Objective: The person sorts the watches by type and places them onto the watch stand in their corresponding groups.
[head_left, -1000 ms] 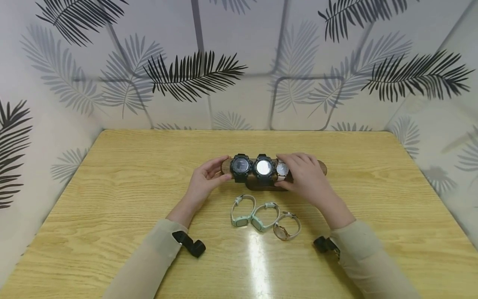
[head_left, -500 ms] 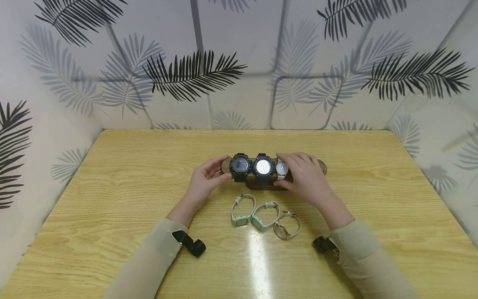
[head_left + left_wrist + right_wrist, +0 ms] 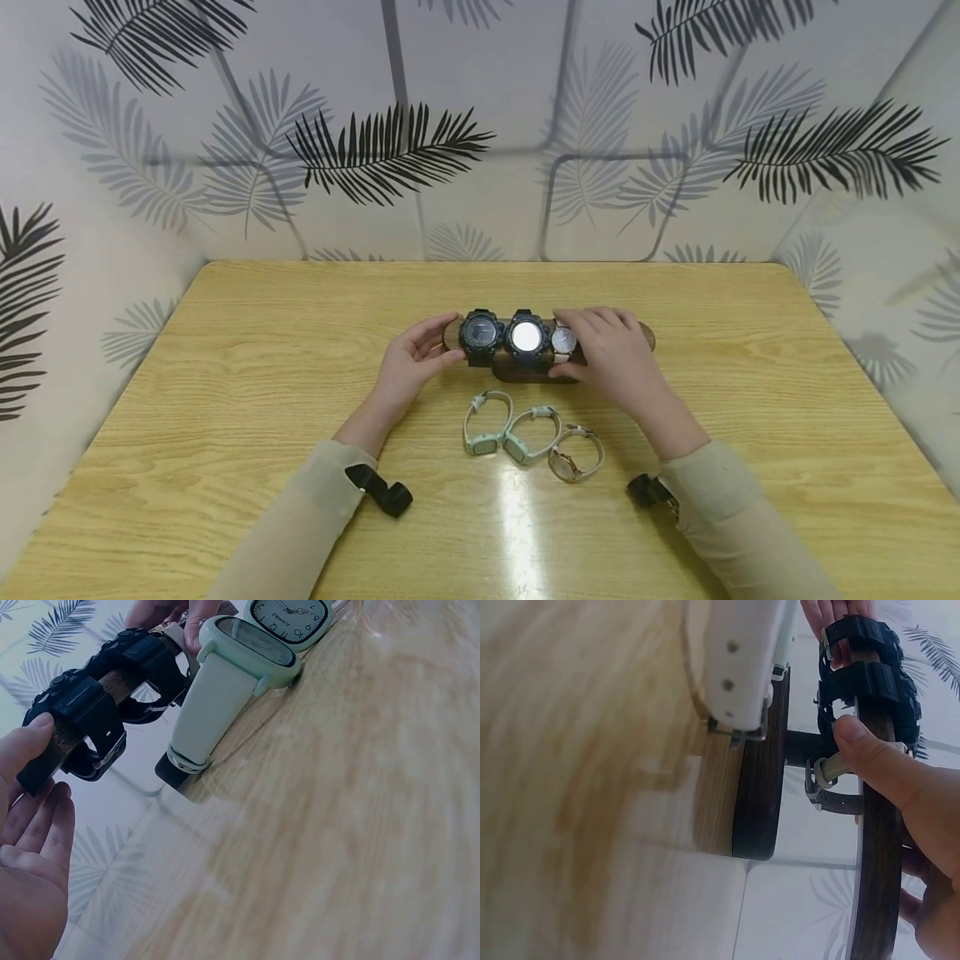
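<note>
A dark wooden watch stand (image 3: 534, 375) stands on the table with its bar raised. Two chunky black digital watches (image 3: 481, 332) ring the bar side by side, with a small white-strapped watch (image 3: 563, 340) to their right. My left hand (image 3: 408, 358) holds the bar's left end between thumb and fingers, right beside the outer black watch. My right hand (image 3: 617, 354) pinches the small watch around the bar, its thumb on the pale strap in the right wrist view. A grey buckled strap (image 3: 838, 802) hangs below the bar there, its upper part hidden by the hand.
Two mint-green watches (image 3: 485, 444) and a gold-cased watch (image 3: 564, 467) lie buckled in loops on the wooden table (image 3: 247, 400), just in front of the stand. Leaf-patterned fabric (image 3: 480, 200) rises behind the table's far edge.
The black watches and the small white-strapped watch have slid slightly left along the bar. My right hand has shifted a little left with them; my left hand stays in place.
</note>
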Demonstrator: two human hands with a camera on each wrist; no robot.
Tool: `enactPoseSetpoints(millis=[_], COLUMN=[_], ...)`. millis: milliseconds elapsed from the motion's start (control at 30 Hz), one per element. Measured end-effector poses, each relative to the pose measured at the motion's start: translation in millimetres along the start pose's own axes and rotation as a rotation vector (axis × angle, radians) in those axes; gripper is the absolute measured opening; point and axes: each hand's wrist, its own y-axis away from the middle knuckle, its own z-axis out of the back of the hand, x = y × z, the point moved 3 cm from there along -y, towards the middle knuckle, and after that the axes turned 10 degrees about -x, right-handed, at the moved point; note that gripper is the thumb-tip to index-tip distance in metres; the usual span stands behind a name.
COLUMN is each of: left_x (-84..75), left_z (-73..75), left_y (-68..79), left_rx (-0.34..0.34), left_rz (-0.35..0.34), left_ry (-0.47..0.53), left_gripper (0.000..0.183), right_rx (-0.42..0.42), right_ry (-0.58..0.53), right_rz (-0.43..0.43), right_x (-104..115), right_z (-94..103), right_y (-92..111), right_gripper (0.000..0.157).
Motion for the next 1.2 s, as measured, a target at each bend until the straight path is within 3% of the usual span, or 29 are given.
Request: enactPoseSetpoints(millis=[367,900,1067,1200], left_x=[0.0,-3.0,-1.4,-1.0], left_z=[1.6,0.8,0.5,0.1], left_y=[-0.9,-0.5,-0.1,0.2], left_rx=[-0.008,-0.007,-0.009,-0.004], left_rz=[-0.013,-0.013,-0.010,-0.011], left_ry=[0.005,-0.002,-0.003,-0.003], left_gripper=[0.053,0.052,0.051,0.051], right_rx=[0.090,0.070,0.089,0.011], right_ry=[-0.018,-0.007,-0.028,-0.108], right_rz=[-0.049,-0.036,-0.048,0.021], right_x=[0,-1,0,5], right_z=[-5.4,-6.0,3.0,22.6], right_y=[-3,-6,-4,-1], right_gripper=[0.076,0.081,0.087,0.073])
